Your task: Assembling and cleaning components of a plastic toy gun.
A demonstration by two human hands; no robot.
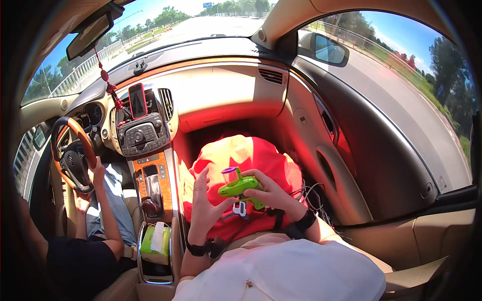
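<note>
My right hand (271, 191) is closed round a small bright green toy gun (235, 187), gripping it at its back end. A purple round piece (229, 171) stands on top of the toy. To its left, my left hand (203, 203) is open, thumb and fingers spread apart, with nothing in it. The left thumb reaches close to the toy's underside; I cannot tell whether it touches. Below the toy, a small white and grey piece (240, 209) shows in front of a red bag (241, 150), which fills the space over my lap.
Dark cables (314, 198) lie at the bag's right, beside the door. On my left, a green tissue pack (155, 244) sits in the console behind the gear lever (152, 202). A driver's hands hold the steering wheel (75, 155). A phone (137, 100) is mounted on the dashboard.
</note>
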